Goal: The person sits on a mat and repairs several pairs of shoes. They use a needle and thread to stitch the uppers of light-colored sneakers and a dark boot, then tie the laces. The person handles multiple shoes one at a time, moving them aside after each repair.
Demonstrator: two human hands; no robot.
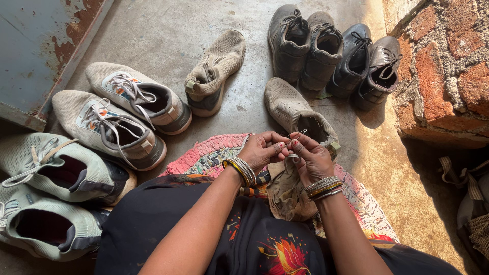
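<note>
- Far left: two pale green sneakers [48, 193], then two grey-white laced sneakers [119, 109], all on the concrete floor [168, 35].
- Left hand [262, 150] — fingers pinched shut on a thin needle [299, 133], just in front of a beige slip-on shoe [298, 112].
- Right hand [311, 159] — fingers curled closed on a worn beige cloth [285, 196] that hangs over the lap; fingertips touch the left hand.
- Below both hands: a braided pink mat [204, 155].
- Right: a brick wall [448, 81].
</note>
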